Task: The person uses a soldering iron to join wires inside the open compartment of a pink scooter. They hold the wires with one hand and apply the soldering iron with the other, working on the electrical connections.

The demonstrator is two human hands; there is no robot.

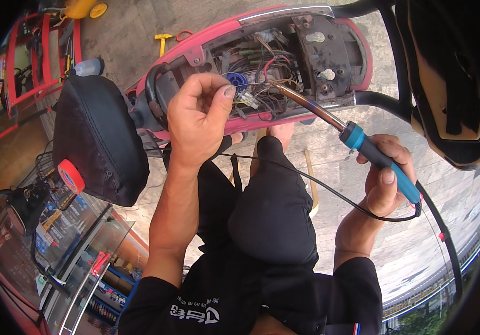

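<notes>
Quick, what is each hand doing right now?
Left hand: closed, pinching thin wires in the open red scooter.
Right hand: closed around the blue-handled soldering iron.

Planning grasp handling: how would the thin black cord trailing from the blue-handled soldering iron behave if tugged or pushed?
The thin black cord is probably floppy: it sags in a loose curve across the lap from the blue-handled soldering iron. It likely weighs little, looking far thinner than the handle. A tug would probably drag on the iron in the right hand, since it loops out of the handle's end.
</notes>
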